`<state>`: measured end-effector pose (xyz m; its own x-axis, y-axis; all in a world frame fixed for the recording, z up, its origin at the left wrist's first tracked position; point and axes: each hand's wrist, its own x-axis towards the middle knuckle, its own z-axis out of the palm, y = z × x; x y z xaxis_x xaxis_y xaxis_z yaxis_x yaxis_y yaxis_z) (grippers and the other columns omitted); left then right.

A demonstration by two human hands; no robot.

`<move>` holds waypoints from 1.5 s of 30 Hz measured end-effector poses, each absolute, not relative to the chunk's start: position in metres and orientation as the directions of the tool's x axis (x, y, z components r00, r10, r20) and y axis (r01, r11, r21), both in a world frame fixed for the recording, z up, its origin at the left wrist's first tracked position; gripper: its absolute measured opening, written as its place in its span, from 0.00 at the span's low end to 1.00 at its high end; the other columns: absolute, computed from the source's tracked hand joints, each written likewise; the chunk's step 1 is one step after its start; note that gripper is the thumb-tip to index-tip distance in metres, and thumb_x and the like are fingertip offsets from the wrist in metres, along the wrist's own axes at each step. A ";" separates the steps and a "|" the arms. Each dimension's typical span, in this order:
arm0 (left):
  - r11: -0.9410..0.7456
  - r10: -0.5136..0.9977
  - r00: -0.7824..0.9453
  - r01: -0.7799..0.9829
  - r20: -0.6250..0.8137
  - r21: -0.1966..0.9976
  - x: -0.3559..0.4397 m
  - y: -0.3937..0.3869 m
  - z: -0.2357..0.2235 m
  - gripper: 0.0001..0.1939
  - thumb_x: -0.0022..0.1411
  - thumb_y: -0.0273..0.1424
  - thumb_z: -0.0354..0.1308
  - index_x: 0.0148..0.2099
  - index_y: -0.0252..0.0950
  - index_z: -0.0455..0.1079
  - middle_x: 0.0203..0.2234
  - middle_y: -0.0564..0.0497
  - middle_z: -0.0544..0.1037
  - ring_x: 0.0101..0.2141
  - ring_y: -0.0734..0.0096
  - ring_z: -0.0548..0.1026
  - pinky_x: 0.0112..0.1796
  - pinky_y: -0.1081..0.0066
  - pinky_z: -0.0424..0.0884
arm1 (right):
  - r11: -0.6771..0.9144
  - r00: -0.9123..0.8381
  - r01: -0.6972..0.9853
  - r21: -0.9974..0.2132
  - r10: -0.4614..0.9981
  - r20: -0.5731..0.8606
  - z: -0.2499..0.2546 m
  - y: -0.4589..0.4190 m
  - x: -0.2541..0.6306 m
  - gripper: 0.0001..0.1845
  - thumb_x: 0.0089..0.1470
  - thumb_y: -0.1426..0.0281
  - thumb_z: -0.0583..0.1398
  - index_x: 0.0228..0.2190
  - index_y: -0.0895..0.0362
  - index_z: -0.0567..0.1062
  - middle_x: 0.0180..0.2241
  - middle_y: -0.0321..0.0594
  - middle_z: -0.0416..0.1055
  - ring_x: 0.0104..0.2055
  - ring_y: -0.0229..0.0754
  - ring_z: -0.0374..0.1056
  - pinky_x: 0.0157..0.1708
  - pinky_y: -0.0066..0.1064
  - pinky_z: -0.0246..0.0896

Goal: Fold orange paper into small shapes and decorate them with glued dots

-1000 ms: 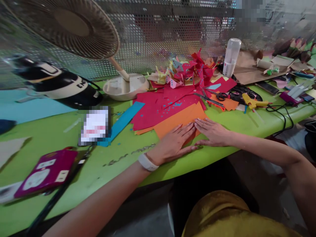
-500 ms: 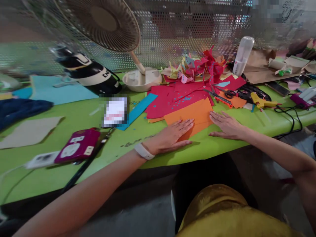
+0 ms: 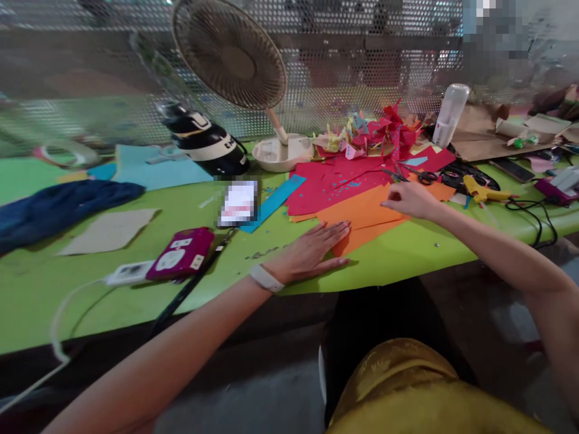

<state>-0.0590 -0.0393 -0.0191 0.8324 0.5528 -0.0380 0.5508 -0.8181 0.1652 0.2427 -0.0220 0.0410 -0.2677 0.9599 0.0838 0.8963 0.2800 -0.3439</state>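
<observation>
An orange sheet of paper (image 3: pixel 373 205) with a crease or overlapping edge across it lies near the table's front edge. My left hand (image 3: pixel 314 250) rests flat on the left end of the sheet, its fingers stretched out and thumb apart. Over the sheet's right end is my right hand (image 3: pixel 412 200), its fingers curled into a pinch with the tips down at the paper. Whatever is between those fingertips is hidden. Red paper sheets (image 3: pixel 312 187) lie just behind, sprinkled with small blue bits. Scissors (image 3: pixel 425 177) lie beyond my right hand.
Folded paper pieces (image 3: pixel 391 132) are heaped behind the red sheets. A fan (image 3: pixel 239 60), a black bottle (image 3: pixel 212 147) and a phone (image 3: pixel 238 202) stand or lie to the left, with a purple power socket (image 3: pixel 183 253). A yellow glue gun (image 3: pixel 484 191) is at right.
My right hand has gone from lying flat at the sheet's right edge to a pinch raised over that end. My left hand stays flat on the paper. The view has turned slightly left.
</observation>
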 end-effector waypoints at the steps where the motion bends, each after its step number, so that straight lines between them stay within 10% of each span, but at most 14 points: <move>1: -0.821 0.551 0.834 0.549 -0.030 0.157 -0.060 -0.039 -0.021 0.44 0.69 0.59 0.38 0.74 0.34 0.48 0.70 0.40 0.53 0.69 0.56 0.53 0.68 0.57 0.46 | 0.248 -0.268 0.869 -0.429 0.963 0.016 0.045 -0.018 0.229 0.13 0.58 0.63 0.63 0.27 0.58 0.78 0.27 0.42 0.79 0.32 0.43 0.76 0.35 0.33 0.67; 4: -0.825 0.550 0.835 0.547 -0.023 0.141 -0.062 -0.038 -0.025 0.45 0.68 0.60 0.39 0.74 0.34 0.47 0.70 0.40 0.54 0.69 0.56 0.54 0.68 0.56 0.46 | 0.034 -0.335 0.803 -0.595 0.852 -0.403 0.046 -0.009 0.193 0.20 0.60 0.64 0.63 0.20 0.59 0.72 0.18 0.37 0.73 0.24 0.36 0.72 0.29 0.26 0.65; 8: -0.829 0.544 0.838 0.544 -0.041 0.126 -0.064 -0.039 -0.025 0.45 0.68 0.59 0.40 0.75 0.34 0.45 0.71 0.42 0.52 0.70 0.57 0.52 0.68 0.56 0.46 | -0.087 -0.311 0.835 -0.543 0.739 -0.597 0.040 -0.005 0.175 0.22 0.59 0.64 0.64 0.18 0.60 0.69 0.15 0.32 0.67 0.21 0.32 0.66 0.27 0.24 0.59; 24: -0.828 0.538 0.835 0.549 -0.111 0.115 -0.065 -0.029 -0.017 0.45 0.67 0.60 0.40 0.72 0.31 0.53 0.69 0.38 0.57 0.68 0.51 0.58 0.66 0.54 0.52 | -0.252 -0.158 0.825 -0.506 0.756 -0.635 0.029 -0.009 0.302 0.19 0.58 0.66 0.65 0.19 0.60 0.71 0.15 0.33 0.66 0.17 0.29 0.59 0.19 0.24 0.48; 31: -0.694 0.714 0.692 0.678 0.109 0.243 -0.015 -0.017 0.030 0.34 0.65 0.59 0.46 0.45 0.34 0.77 0.43 0.38 0.81 0.45 0.51 0.78 0.45 0.58 0.72 | -0.196 -0.235 0.738 -0.646 0.822 -0.519 0.033 -0.006 0.275 0.21 0.58 0.62 0.65 0.19 0.60 0.72 0.16 0.36 0.70 0.19 0.31 0.66 0.20 0.24 0.52; 37: -0.241 0.732 0.552 0.758 -0.400 0.606 0.042 0.003 0.028 0.30 0.58 0.58 0.57 0.21 0.37 0.67 0.15 0.49 0.74 0.20 0.68 0.74 0.26 0.70 0.66 | -0.175 -0.219 0.810 -0.559 0.795 -0.566 0.020 -0.002 0.255 0.23 0.58 0.63 0.66 0.16 0.59 0.71 0.14 0.36 0.70 0.18 0.32 0.67 0.20 0.23 0.56; 45: -0.087 0.644 0.493 0.807 -0.585 0.584 0.045 0.025 0.000 0.35 0.48 0.65 0.61 0.18 0.35 0.68 0.12 0.51 0.70 0.16 0.74 0.66 0.22 0.71 0.59 | -0.174 -0.235 0.776 -0.606 0.812 -0.535 0.008 -0.001 0.257 0.23 0.55 0.61 0.67 0.16 0.59 0.70 0.13 0.35 0.70 0.16 0.33 0.67 0.24 0.24 0.66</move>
<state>0.0446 0.0247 0.0004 0.4931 0.6442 -0.5846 0.8069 -0.0875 0.5842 0.2569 -0.0011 0.0083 -0.2354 0.8117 -0.5345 0.7763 -0.1739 -0.6060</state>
